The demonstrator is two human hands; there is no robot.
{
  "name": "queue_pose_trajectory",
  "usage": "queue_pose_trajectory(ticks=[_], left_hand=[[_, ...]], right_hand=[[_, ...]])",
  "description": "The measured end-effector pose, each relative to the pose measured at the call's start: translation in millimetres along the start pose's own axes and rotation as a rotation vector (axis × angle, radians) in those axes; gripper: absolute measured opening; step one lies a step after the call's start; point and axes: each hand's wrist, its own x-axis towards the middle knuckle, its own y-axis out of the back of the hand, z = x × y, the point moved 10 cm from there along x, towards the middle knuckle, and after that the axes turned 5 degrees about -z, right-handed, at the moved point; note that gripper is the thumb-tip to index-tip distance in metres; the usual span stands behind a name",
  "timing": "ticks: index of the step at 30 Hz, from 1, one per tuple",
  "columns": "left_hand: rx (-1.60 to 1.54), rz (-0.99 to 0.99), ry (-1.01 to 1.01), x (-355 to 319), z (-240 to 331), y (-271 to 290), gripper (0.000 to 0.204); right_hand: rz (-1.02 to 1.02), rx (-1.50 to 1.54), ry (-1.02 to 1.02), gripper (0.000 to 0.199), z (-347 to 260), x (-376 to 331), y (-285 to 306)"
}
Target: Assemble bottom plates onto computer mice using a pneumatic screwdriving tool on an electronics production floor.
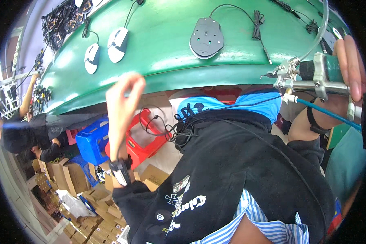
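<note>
While the upturned mouse [206, 37] lies on the green desk [162, 40] near its front edge, between the two hands and touched by neither, its dark grey underside faces up, an elongated rounded plate with small pale dots, two little green spots and a white rim showing along the end nearest the person. A black cable [257, 25] leaves its far end, curves right, gathers into a tied bundle and runs down to a plug.

The left hand [124, 89] is raised just short of the desk edge, slightly blurred, its fingers bent inward; nothing shows in it, and whether the thumb and fingertips meet I cannot tell. The right hand [351, 67] stretches its fingers, side by side, along the outer end of a silvery metal fixture [288, 74]; how firmly it grips, if at all, I cannot tell. That fixture carries a narrow tip pointing left, a steel rod, a dark green cylinder, a clear hose [322, 34] and a teal hose [329, 112]. Two white-and-black mice [117, 44] lie farther left, nearest the left hand.
</note>
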Motion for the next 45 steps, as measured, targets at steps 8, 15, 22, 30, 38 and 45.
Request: queue_pose_trajectory(ticks=[8, 15, 22, 30, 38, 45], left_hand=[[0.063, -0.203, -0.010, 134, 49, -87, 0.072], [0.007, -0.437, -0.041, 139, 76, -144, 0.069], [-1.275, -0.452, 0.163, 109, 88, -175, 0.048], [-2.004, -0.267, 0.274, 95, 95, -207, 0.050], [-2.164, -0.421, 0.251, 85, 106, -214, 0.049], [-2.244, -0.453, 0.142, 88, 111, -206, 0.046]], right_hand=[[0.558, -0.071, -0.159, 0.015, 1, -10, 9], [0.870, -0.198, -0.343, 0.030, 0, -14, 26], [1.005, -0.244, -0.190, 0.028, -1, 23, 24], [0.411, -0.013, -0.021, 0.012, 8, 53, 2], [0.547, -0.147, -0.066, 0.013, -6, 29, -28], [0.557, -0.330, -0.066, 0.007, 1, 24, -40]])
